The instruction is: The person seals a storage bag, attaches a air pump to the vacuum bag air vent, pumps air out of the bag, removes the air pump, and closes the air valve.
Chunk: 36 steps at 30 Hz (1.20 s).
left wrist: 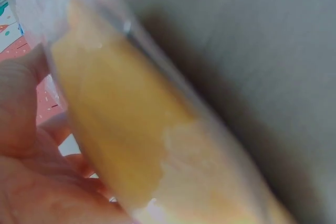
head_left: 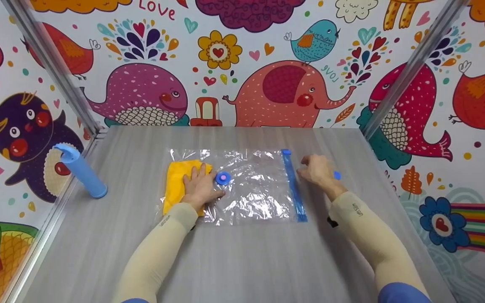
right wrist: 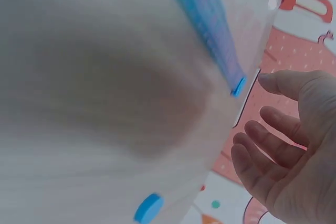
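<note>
A clear plastic zip bag [head_left: 253,202] lies flat on the table, with a folded yellow cloth [head_left: 176,181] inside its left end. My left hand [head_left: 198,185] rests on the bag over the cloth, fingers spread. Beside its fingertips sits a round blue valve [head_left: 223,178] with a pink centre. A blue zip strip [head_left: 294,189] runs down the bag's right edge, with a blue slider [head_left: 286,152] at its far end. My right hand [head_left: 319,173] hovers just right of the strip, fingers loosely bent and holding nothing.
A blue hand pump [head_left: 83,170] stands on the table at the left. A small round blue cap [head_left: 337,175] lies on the table beyond my right wrist. Printed wall panels [head_left: 225,84] with metal corner posts [head_left: 53,63] enclose the grey table [head_left: 242,261].
</note>
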### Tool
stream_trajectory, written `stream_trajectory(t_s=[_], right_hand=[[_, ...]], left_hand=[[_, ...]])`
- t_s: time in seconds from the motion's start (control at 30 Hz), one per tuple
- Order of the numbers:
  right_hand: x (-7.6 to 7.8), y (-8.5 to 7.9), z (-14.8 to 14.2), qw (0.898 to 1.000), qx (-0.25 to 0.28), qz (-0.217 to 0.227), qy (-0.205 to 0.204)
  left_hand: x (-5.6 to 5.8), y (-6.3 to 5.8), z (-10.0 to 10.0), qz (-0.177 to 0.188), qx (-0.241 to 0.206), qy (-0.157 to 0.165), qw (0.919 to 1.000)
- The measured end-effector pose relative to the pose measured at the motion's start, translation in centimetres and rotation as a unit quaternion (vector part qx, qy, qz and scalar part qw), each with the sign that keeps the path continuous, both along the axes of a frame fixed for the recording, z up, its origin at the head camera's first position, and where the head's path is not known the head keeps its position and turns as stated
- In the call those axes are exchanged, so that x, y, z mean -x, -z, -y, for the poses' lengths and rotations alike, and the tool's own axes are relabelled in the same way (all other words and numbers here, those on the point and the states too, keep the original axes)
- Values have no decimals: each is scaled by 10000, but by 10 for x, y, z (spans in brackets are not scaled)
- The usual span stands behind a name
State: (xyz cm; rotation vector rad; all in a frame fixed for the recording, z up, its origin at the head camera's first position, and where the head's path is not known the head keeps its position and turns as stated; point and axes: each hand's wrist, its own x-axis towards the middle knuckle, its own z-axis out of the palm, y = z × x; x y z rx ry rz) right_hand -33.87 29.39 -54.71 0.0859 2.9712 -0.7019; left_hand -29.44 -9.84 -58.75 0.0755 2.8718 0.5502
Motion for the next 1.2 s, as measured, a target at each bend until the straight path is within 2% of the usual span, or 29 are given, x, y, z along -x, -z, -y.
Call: stream_trajectory(t_s=[0.17, 0.33, 0.53, 0.7, 0.83, 0.97, 1.07, 1.2], right_hand=[[0, -1, 19, 9983, 29, -234, -534], [0, -2, 35, 9956, -39, -313, -883], [0, -2, 48, 9918, -208, -532, -1142], [-1, 4, 52, 9877, -157, -830, -1315], [-3, 9, 53, 9856, -191, -932, -1396], [-6, 10, 53, 9850, -298, -902, -1443], [-6, 10, 54, 9859, -346, -813, -1421], [-6, 12, 54, 9861, -378, -759, -1432]], left_hand=[[-1, 0, 6, -182, -164, -55, 9997], [-2, 2, 13, -439, -380, -127, 9982], [-3, 2, 27, -996, -589, -256, 9930], [-5, 1, 44, -1551, -725, -385, 9845], [-8, -1, 61, -1970, -884, -696, 9739], [-12, -6, 78, -2335, -1139, -1180, 9584], [-15, -9, 90, -2680, -1387, -1518, 9412], [-17, -12, 103, -3147, -1711, -1957, 9129]])
